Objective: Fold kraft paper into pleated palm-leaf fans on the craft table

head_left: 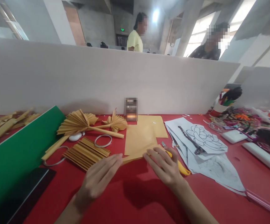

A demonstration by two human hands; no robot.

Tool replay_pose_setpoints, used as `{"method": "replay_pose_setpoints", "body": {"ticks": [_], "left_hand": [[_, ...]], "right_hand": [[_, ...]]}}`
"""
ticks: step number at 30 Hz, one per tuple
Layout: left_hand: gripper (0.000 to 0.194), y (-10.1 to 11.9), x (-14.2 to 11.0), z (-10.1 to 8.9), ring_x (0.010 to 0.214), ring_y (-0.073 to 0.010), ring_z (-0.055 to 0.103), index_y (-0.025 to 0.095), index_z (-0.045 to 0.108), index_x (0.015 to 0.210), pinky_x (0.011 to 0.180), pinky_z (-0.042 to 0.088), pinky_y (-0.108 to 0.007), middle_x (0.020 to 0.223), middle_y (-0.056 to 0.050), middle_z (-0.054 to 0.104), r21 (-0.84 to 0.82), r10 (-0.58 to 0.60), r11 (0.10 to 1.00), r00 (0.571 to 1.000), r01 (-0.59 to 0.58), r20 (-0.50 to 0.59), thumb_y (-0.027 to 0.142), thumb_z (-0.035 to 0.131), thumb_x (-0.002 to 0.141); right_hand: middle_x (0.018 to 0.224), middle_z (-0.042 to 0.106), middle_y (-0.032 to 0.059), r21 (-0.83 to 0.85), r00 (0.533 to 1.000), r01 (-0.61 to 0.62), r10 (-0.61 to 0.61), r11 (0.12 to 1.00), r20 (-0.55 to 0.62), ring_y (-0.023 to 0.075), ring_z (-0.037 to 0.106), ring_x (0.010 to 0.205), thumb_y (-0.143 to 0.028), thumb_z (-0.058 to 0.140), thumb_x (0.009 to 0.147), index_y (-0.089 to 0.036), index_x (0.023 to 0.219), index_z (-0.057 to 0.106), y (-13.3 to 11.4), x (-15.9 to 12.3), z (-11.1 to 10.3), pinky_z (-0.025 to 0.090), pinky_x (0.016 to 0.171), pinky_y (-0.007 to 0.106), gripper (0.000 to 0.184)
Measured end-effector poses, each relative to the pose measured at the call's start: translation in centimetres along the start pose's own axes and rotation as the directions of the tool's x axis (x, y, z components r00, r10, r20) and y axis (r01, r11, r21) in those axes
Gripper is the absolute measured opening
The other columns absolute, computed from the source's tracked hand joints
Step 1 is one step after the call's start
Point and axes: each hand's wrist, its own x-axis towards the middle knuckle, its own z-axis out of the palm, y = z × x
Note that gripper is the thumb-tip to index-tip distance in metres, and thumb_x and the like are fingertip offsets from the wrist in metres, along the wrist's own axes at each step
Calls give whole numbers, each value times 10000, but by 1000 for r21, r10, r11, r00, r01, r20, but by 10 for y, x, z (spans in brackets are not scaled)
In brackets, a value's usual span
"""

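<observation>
My left hand (pixel 97 180) lies over the red table (pixel 135 193) with its fingers stretched out, their tips touching the near edge of a tan paper sheet (pixel 139 137). My right hand (pixel 164 166) rests open on the same edge, its fingers spread over the folded strip. A yellow-handled craft knife (pixel 180 166) lies just right of that hand, partly hidden beneath it. A pleated tan paper block (pixel 85 152) sits left of my left hand.
Folded paper fans (pixel 79 123) and a tape ring (pixel 102 141) lie at the back left. A green board (pixel 16 155) leans at left. White flower drawings (pixel 202 140) lie at right, with craft clutter (pixel 246 121) beyond. A grey partition (pixel 102 81) stands behind; two people are past it.
</observation>
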Motion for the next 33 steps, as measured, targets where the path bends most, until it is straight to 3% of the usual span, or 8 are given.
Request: {"method": "replay_pose_setpoints", "body": {"ticks": [4, 8, 13, 18, 22, 25, 28, 33], "left_hand": [[360, 0, 3, -4, 1313, -289, 632, 80, 671, 1321, 1084, 462, -423, 1284, -166, 748, 119, 124, 984, 990, -132, 70, 59, 436, 1050], [367, 14, -7, 7, 1143, -275, 692, 120, 721, 1243, 1084, 404, -441, 1230, -125, 772, 217, 108, 967, 987, -132, 119, 101, 401, 1066], [386, 38, -23, 27, 983, -264, 688, 117, 687, 1237, 914, 503, -414, 1068, -117, 768, 87, 61, 992, 940, -95, 335, 74, 349, 1055], [261, 38, -17, 38, 928, -251, 688, 160, 698, 1063, 873, 558, -386, 999, -85, 742, -48, -132, 983, 868, 176, 479, 100, 444, 1042], [240, 31, -1, 40, 965, -226, 709, 216, 704, 1069, 889, 569, -349, 1038, -43, 751, -110, -334, 876, 755, 469, 564, 143, 477, 1043], [239, 26, 8, 37, 1012, -203, 711, 255, 708, 1113, 912, 563, -318, 1093, -19, 751, -166, -395, 786, 691, 595, 605, 188, 488, 1051], [283, 24, 8, 35, 1024, -189, 701, 265, 726, 1120, 922, 559, -298, 1123, -18, 732, -228, -364, 775, 711, 589, 602, 150, 481, 1036], [337, 22, -3, 35, 1072, -200, 662, 244, 712, 1197, 952, 559, -312, 1153, -48, 701, -282, -257, 836, 789, 471, 558, 90, 463, 1032]], "right_hand": [[961, 797, 33, 23, 997, 59, -60, 998, 56, 199, 694, 917, -49, 588, 987, -194, 1084, 709, -7, 0, -1, 414, 975, 427, 212], [940, 765, 64, 99, 970, 32, -55, 995, 237, 211, 668, 900, -56, 485, 1029, -179, 1047, 692, -17, -17, 1, 420, 943, 425, 242], [825, 689, 46, 218, 881, -98, -18, 971, 473, 212, 594, 778, -103, 436, 1058, -196, 985, 666, -38, -43, 7, 439, 877, 404, 258], [835, 690, 30, 245, 773, -366, 146, 898, 618, 199, 613, 782, -96, 535, 1019, -216, 912, 664, -38, -38, 11, 439, 800, 332, 207], [911, 748, 34, 307, 595, -669, 241, 677, 767, 192, 680, 844, -65, 529, 979, -225, 940, 708, -23, -19, 11, 460, 734, 277, 244], [923, 757, 25, 337, 522, -771, 233, 540, 821, 183, 686, 824, -82, 532, 963, -221, 968, 704, -13, -9, 14, 464, 695, 258, 221], [892, 743, 16, 325, 529, -758, 241, 566, 814, 178, 666, 802, -93, 543, 974, -219, 917, 696, -11, -8, 15, 451, 694, 258, 206], [935, 725, 22, 300, 606, -653, 241, 696, 758, 194, 650, 886, -110, 571, 1004, -230, 913, 714, -17, -17, 15, 453, 763, 286, 207]]}}
